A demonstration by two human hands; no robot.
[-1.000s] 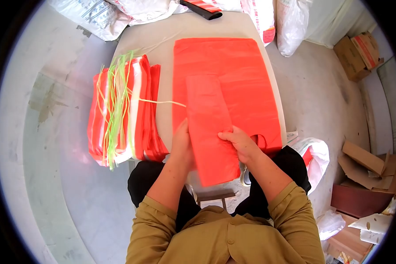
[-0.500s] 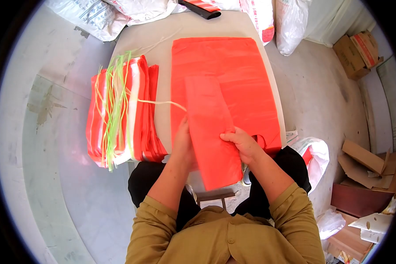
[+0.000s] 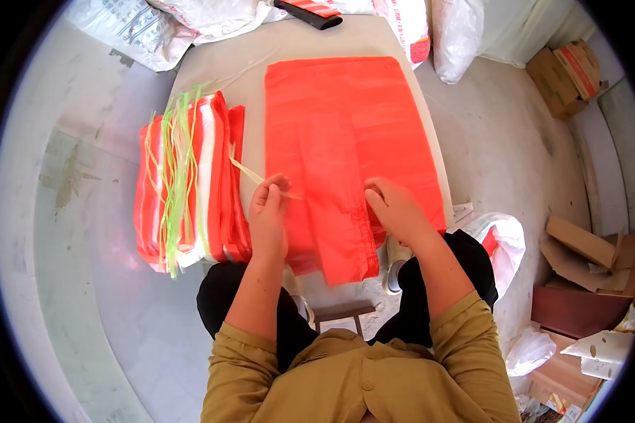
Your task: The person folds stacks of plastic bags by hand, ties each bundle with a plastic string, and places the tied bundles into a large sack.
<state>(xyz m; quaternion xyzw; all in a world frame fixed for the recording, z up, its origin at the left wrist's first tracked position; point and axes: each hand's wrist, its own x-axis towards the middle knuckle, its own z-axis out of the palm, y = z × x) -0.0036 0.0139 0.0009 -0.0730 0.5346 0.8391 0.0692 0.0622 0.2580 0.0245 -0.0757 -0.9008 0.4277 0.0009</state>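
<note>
Several folded red bundles (image 3: 222,173), striped with white, stand packed together at the near left edge of the desk (image 3: 243,84), and green strands (image 3: 174,180) drape over their tops. These look already done.

Just right of them, the left hand (image 3: 264,215) has thumb and fingers pinched narrow, seemingly on a pale strand (image 3: 245,169) that runs over from the bundles. It is raised a little apart from the folded red strip (image 3: 335,183), which lies lengthwise over the flat red pile (image 3: 395,120), its near end hanging past the near edge of the desk. Folding of this strip looks largely finished; no strand can be seen wrapped around it. The broad pile beneath still lies flat.

On the strip's right side, the right hand (image 3: 400,211) is half curled, thumb and forefinger close to the strip's edge; whether it grips anything, I cannot tell. Farther right, a white sack (image 3: 513,257) stands by the person's knee, with an open cardboard box (image 3: 589,257) beyond.

Compared with half a second ago, the left hand is off the strip and over to the left, the right thumb no longer lies on top, and the strip's near end looks more rumpled.
</note>
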